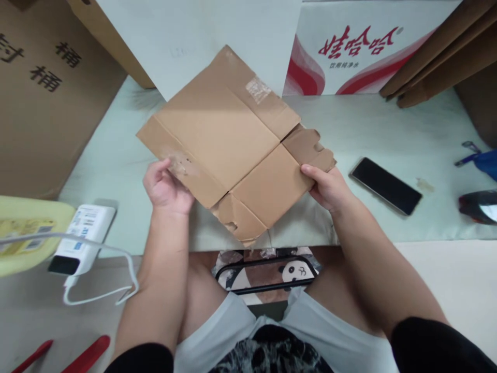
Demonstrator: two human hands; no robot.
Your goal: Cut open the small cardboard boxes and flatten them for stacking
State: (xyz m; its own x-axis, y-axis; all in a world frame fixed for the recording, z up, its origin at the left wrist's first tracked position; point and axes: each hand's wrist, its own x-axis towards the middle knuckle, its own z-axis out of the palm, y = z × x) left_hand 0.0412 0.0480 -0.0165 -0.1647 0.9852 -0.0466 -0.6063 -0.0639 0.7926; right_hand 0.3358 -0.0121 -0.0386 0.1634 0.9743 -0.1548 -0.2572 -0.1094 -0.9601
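A flattened cardboard box [217, 134] is held up at a slant over the table, its creases and torn flaps facing me. My left hand [166, 189] grips its lower left edge, thumb on top and the other fingers partly hidden beneath. At the right, my right hand [328, 186] pinches the box near a ragged flap, with the thumb on the upper face and fingers underneath. A strip of clear tape clings to the upper right panel, and the flap by my left hand has a scuffed patch.
A black phone [385, 185] lies right of my right hand. At the left edge sit a white power bank [83, 238] with a cable and a yellow container [31, 223]. A white carton [349, 52] and a large brown carton [50, 103] stand behind. A dark bottle [479, 206] lies far right.
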